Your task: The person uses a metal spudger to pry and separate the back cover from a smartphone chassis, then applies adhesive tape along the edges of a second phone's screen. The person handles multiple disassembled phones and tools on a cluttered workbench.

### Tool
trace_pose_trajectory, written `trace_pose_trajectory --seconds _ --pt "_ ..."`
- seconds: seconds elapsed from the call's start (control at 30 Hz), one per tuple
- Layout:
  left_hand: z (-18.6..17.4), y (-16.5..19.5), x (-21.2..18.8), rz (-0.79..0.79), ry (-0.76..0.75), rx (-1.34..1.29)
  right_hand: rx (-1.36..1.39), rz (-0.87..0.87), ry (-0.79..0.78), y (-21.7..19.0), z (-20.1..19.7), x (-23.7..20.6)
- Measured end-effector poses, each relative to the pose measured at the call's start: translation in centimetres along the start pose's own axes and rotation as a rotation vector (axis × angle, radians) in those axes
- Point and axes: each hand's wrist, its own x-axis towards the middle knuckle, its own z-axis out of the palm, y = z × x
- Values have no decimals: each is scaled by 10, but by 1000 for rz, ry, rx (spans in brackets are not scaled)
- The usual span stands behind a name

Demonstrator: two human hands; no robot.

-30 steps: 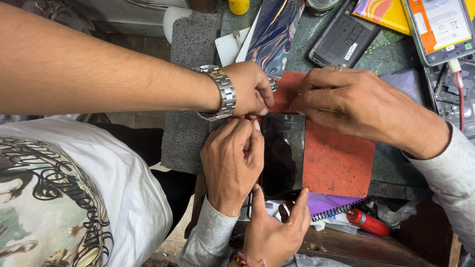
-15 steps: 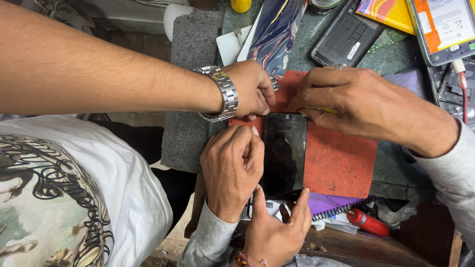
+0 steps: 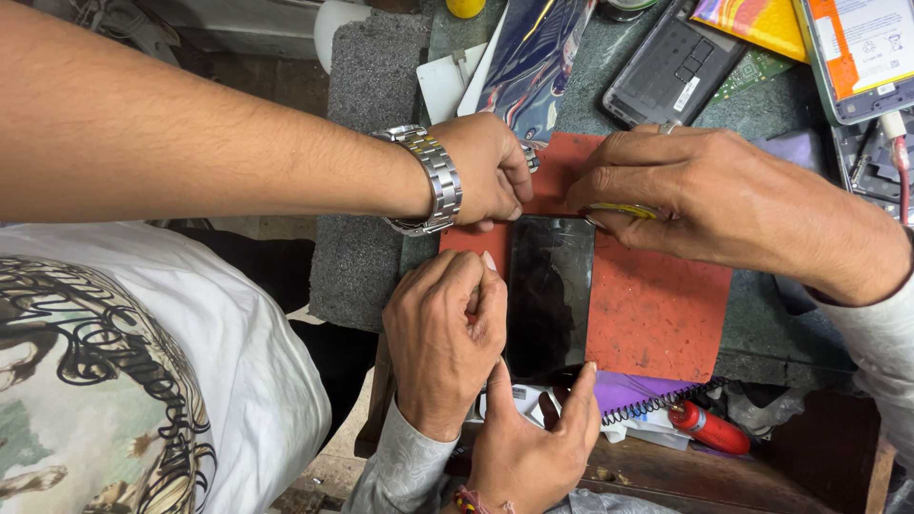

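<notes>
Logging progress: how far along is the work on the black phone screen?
Done: flat black glass phone screen lies on red rubber mat. In hand: left hand, steel-watched, and three other hands hold its edges. Left: opened grey phone body sits apart, unjoined.

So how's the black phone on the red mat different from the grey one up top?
The black phone lies on the red mat, glossy dark face up; the grey phone lies on the green bench, showing a matte side with a white sticker. Hands crowd the black phone, the right hand pinching a yellow pick at its top edge; nobody touches the grey phone. Both lie flat.
</notes>
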Motion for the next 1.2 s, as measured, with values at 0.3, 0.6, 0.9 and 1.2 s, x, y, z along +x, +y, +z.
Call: trace_pose_trajectory --seconds 0.3,0.6,0.9,1.2 --pt "5 -3 5 22 13 6 -46 17 -15 4 3 -2" --pt "10 -3 10 74 19 11 -110 3 -11 11 5 -7" --pt "13 -3 14 104 27 25 -193 4 0 23 12 -21" --pt "11 -4 12 99 14 20 -231 27 11 23 14 -21"
